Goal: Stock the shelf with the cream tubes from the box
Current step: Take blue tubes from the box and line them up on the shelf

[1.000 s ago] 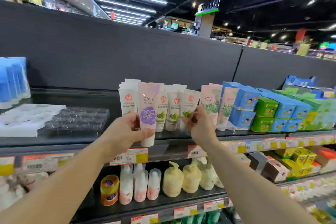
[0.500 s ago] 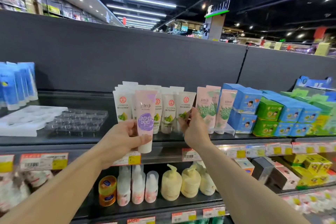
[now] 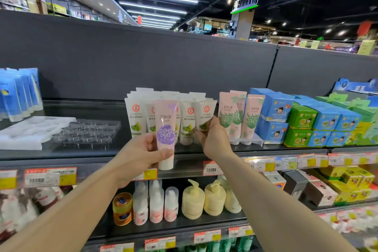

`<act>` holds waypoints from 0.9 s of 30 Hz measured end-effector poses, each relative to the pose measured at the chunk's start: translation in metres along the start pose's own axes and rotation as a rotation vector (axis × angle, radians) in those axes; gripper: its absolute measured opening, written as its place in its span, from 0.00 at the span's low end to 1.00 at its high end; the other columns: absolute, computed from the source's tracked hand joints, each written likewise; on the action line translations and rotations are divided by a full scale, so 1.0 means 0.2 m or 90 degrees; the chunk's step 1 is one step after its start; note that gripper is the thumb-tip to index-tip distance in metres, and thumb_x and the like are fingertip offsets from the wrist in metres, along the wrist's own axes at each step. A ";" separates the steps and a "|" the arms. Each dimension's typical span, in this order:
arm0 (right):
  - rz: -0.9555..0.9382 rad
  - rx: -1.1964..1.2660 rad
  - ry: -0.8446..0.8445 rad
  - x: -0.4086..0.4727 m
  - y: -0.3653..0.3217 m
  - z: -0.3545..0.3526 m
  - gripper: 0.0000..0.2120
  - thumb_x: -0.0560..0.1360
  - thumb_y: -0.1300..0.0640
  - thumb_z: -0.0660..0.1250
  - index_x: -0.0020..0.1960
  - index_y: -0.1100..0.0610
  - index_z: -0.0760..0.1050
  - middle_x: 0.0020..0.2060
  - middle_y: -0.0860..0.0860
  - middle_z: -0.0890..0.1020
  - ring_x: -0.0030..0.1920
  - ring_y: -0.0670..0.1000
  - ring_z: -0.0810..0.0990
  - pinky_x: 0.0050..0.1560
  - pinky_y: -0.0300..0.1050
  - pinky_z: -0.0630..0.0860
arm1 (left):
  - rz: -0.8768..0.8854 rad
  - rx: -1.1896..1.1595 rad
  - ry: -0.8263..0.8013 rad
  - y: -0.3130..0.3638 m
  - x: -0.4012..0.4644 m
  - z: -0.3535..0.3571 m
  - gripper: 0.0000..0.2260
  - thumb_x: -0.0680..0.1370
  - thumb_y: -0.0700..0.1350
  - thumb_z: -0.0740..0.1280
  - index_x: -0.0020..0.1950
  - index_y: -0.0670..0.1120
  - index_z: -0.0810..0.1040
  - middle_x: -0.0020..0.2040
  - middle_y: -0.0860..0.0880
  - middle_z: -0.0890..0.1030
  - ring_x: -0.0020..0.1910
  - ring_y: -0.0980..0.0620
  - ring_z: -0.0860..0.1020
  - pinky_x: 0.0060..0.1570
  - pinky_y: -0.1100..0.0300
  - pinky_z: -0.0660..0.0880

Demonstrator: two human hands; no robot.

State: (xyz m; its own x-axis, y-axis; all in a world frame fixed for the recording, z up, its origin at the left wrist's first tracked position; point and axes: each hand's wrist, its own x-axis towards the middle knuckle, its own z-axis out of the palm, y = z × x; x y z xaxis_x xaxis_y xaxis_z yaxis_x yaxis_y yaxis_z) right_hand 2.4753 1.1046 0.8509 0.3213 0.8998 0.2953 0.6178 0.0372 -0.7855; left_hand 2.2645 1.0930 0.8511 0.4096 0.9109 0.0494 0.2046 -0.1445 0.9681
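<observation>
A pink cream tube with a purple round label (image 3: 165, 133) is held upright, cap down, in the left hand (image 3: 141, 157), in front of the top shelf (image 3: 86, 152). The tube is pinched between the thumb on its front and the fingers curled behind it, and its white cap hangs just below the shelf's front edge. The right hand (image 3: 213, 139) is raised to a row of white cream tubes with green fruit pictures (image 3: 189, 116) standing on the shelf; its fingers are curled round the lower part of the rightmost white tube, which is tilted slightly. Just to the right of that hand, pink tubes with green leaf prints (image 3: 237, 116) are seen standing upright behind a clear plastic divider (image 3: 253, 139). Further right, blue boxes (image 3: 273, 116) and green boxes (image 3: 300, 127) are stacked in two layers. On the left part of the shelf a white moulded tray (image 3: 26, 132) and a clear plastic tray (image 3: 88, 131) are laid side by side, touching, and blue packs (image 3: 18, 93) are stood at the far left. Price tags (image 3: 50, 177) are fixed along the shelf edge. On the shelf below, white pump bottles (image 3: 155, 204), pale yellow pump bottles (image 3: 202, 200) and an orange jar (image 3: 122, 208) are lined up
</observation>
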 end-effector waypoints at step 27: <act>-0.166 0.016 0.026 -0.36 -0.40 0.19 0.14 0.77 0.51 0.66 0.62 0.49 0.73 0.47 0.42 0.80 0.48 0.40 0.78 0.45 0.32 0.72 | 0.036 -0.008 0.070 -0.03 -0.10 -0.22 0.13 0.74 0.45 0.72 0.57 0.53 0.78 0.50 0.55 0.85 0.49 0.57 0.83 0.50 0.56 0.81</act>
State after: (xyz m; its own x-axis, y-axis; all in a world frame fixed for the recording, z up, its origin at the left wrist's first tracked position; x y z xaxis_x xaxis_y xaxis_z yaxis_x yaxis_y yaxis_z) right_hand 2.3760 1.0534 0.8720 0.1824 0.8405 0.5103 0.6655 0.2765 -0.6933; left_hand 2.2157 1.0938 0.8554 0.3205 0.9384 0.1293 0.1721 -0.1919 0.9662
